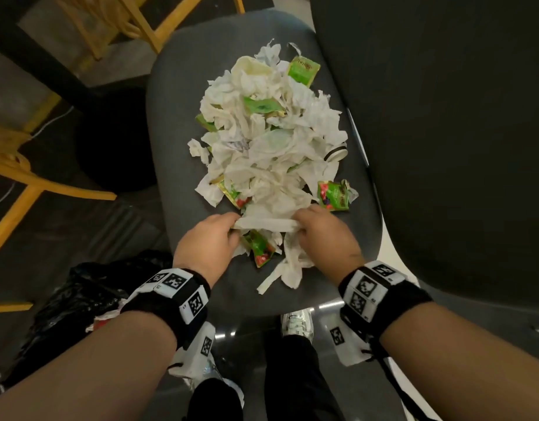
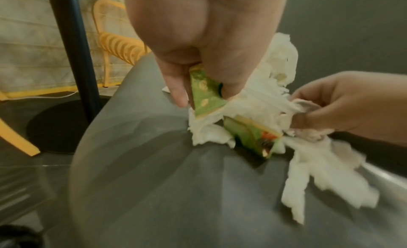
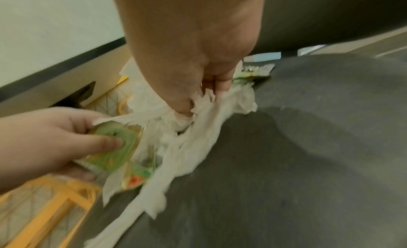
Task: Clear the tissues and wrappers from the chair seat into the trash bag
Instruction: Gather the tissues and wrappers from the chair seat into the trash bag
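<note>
Both our hands (image 1: 209, 238) (image 1: 321, 229) pinch tissues (image 1: 263, 223) and a wrapper (image 2: 206, 95) between fingers; next we carry to bag (image 1: 79, 296).

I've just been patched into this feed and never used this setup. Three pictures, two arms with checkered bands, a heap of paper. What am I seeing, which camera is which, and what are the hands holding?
There is no machine here: a person works with bare hands, wearing marker bands and cameras on both wrists. The big picture comes from a camera on the head, looking down. The other two look along each hand from the wrist.

On the grey chair seat lies a heap of crumpled tissues mixed with green wrappers. A black trash bag sits on the floor at the lower left.

The left hand pinches a green wrapper together with tissue. The right hand has its fingers curled round a bunch of tissue. A white strip of tissue stretches between the two hands at the near edge of the heap.
</note>
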Available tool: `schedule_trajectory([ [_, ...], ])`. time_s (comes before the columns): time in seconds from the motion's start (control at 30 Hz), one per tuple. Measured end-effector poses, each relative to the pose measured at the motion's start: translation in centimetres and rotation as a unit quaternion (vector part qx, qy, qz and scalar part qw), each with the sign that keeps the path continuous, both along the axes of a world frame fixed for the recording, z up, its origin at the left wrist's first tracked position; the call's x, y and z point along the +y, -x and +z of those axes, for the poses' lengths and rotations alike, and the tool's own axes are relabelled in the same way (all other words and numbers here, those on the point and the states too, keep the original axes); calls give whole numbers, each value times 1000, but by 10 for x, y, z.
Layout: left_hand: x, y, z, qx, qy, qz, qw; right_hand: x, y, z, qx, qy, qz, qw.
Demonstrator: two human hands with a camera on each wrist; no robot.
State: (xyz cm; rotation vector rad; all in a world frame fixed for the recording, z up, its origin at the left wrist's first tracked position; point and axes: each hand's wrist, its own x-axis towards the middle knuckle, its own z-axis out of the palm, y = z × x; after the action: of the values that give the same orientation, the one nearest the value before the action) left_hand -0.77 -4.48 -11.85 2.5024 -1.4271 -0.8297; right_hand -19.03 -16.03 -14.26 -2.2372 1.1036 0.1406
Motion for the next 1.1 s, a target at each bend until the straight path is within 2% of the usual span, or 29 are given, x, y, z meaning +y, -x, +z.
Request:
schedule_trajectory([
  [0.27, -2, 2, 25, 53, 85, 88, 991, -42, 34, 69, -78, 47, -135, 987],
  [0.43, 5, 0, 41, 92, 130, 146, 976, -44, 31, 105, -148, 60, -159, 974],
  [0.57, 21, -10, 53, 99, 159, 185, 965, -26, 11, 117, -174, 58, -101, 978],
  [0.77, 81, -46, 66, 90, 166, 296, 937, 16, -52, 120, -144, 23, 24, 989],
  [0.9, 148, -76, 65, 90, 172, 375, 907, 59, -108, 112, -133, 12, 88, 987],
  [1.1, 286, -126, 36, 104, 150, 494, 850, 157, -198, 72, -82, -22, 149, 985],
])
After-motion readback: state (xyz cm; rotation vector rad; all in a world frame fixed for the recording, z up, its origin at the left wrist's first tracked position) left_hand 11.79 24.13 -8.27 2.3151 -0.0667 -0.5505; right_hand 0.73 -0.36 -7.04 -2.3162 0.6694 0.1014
